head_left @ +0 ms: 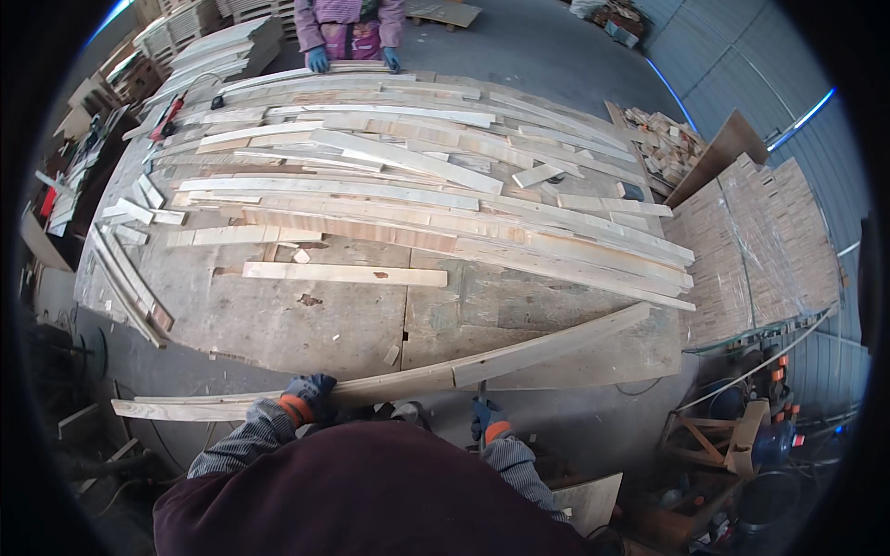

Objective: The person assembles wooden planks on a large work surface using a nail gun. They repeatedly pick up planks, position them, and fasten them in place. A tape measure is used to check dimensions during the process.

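Long pale wooden strips [408, 382], stacked on each other, lie along the near edge of the table and stick out past it on the left. My left hand [311, 397], in a dark blue glove with an orange cuff, is closed around them left of the middle. Below the table's edge, my right hand [486, 419], gloved alike, is closed on a slim grey tool [481, 390] whose upper end meets the strips' near side. Its kind cannot be told. Beyond them a single flat strip [343, 272] rests on the tabletop.
Many loose wooden strips [399, 157] cover the far half of the worn plywood table [352, 320]. Across it a person [352, 37] in blue gloves touches strips. A wrapped stack of wood blocks [756, 246] stands at right. A red-handled tool [168, 119] lies far left.
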`<state>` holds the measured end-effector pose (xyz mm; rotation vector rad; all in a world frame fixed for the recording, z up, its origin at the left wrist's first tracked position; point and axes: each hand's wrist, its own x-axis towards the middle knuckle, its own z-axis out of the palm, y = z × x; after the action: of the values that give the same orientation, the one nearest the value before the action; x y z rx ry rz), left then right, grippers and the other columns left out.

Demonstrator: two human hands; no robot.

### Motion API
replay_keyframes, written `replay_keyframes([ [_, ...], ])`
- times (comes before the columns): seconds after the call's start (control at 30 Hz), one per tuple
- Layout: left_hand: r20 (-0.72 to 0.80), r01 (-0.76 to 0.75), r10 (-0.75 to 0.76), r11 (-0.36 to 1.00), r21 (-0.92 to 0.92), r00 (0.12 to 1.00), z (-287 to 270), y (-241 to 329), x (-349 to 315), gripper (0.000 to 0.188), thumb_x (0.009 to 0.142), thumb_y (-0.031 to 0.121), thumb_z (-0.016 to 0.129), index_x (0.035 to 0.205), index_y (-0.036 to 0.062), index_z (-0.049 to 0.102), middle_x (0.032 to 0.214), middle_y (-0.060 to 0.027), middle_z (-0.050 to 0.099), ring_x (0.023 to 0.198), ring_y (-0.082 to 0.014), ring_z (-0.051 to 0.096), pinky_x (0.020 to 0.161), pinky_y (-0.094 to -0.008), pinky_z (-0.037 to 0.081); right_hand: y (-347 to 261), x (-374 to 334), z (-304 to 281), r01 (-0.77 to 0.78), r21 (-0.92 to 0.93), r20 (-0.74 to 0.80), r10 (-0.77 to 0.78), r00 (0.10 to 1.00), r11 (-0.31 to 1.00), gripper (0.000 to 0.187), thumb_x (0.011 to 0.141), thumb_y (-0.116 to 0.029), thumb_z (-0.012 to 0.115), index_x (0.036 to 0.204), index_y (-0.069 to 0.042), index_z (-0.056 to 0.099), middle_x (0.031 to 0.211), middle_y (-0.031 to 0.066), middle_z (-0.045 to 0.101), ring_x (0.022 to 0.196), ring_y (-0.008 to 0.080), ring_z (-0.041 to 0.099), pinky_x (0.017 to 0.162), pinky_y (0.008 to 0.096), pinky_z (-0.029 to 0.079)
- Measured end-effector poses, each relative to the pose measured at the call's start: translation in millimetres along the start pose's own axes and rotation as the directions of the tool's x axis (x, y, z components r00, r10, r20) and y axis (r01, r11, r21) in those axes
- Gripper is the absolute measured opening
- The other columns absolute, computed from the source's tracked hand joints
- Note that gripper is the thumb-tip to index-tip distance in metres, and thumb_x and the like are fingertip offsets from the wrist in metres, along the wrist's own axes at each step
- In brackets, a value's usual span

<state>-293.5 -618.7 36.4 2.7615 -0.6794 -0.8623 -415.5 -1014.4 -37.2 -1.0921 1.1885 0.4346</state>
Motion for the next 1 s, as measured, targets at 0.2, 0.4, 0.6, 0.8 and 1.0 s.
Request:
replay_keyframes([
  [0.2,-0.131,-0.093,0.098,0.995,0.045,0.986,-36,-48,36,0.043,0.066,0.037,0.068,0.101,0.0135,0.059,0.094,-0.0103,0.062,0.089,-0.0329,0.061,0.078,-0.0456,0.046,-34,-47,47,0.065,0.195,0.017,-0.07,0.997,0.979,0.033,0.087,-0.01,0.061,0.12,-0.015,0.059,0.059,0.0001,0.048,0.04,0.0095,0.038,0.037,0.0261,0.03],
  [0.4,-0.412,-0.223,0.284,0.956,0.189,0.866,-136,-97,127,0.042,0.063,0.029,0.07,0.099,0.0139,0.056,0.091,-0.0091,0.059,0.086,-0.0315,0.058,0.074,-0.0448,0.045,-105,-62,96,0.168,0.114,-0.091,-0.159,0.983,0.979,0.04,0.086,-0.012,0.063,0.126,-0.016,0.056,0.06,0.0002,0.048,0.04,0.0089,0.038,0.037,0.0258,0.03],
  [0.6,-0.491,-0.202,0.347,0.924,0.325,0.799,-244,-123,245,0.055,0.062,0.028,0.073,0.111,0.0132,0.052,0.102,-0.0088,0.057,0.097,-0.0291,0.056,0.081,-0.0442,0.044,-98,-51,120,0.051,0.109,-0.188,-0.03,0.982,0.993,0.044,0.086,-0.02,0.065,0.128,-0.019,0.054,0.063,0.0036,0.05,0.041,0.0124,0.042,0.037,0.0292,0.034],
  [0.8,-0.551,-0.088,0.345,0.894,0.439,0.76,-282,-93,321,0.064,0.065,0.034,0.076,0.119,0.0142,0.047,0.109,-0.0077,0.053,0.101,-0.0274,0.054,0.085,-0.0431,0.042,-46,-55,119,-0.093,0.12,-0.207,0.116,0.971,0.988,0.045,0.086,-0.024,0.063,0.13,-0.018,0.052,0.065,0.0056,0.053,0.042,0.0155,0.046,0.038,0.0329,0.038],
  [1.0,-0.499,-0.164,0.457,0.836,0.524,0.737,-270,-52,386,0.063,0.071,0.041,0.073,0.121,0.013,0.049,0.113,-0.0081,0.054,0.104,-0.0271,0.053,0.088,-0.042,0.041,-24,-69,125,-0.15,0.123,-0.278,0.179,0.944,0.981,0.038,0.086,-0.024,0.063,0.122,-0.017,0.056,0.065,0.0043,0.055,0.042,0.015,0.046,0.038,0.0324,0.038],
])
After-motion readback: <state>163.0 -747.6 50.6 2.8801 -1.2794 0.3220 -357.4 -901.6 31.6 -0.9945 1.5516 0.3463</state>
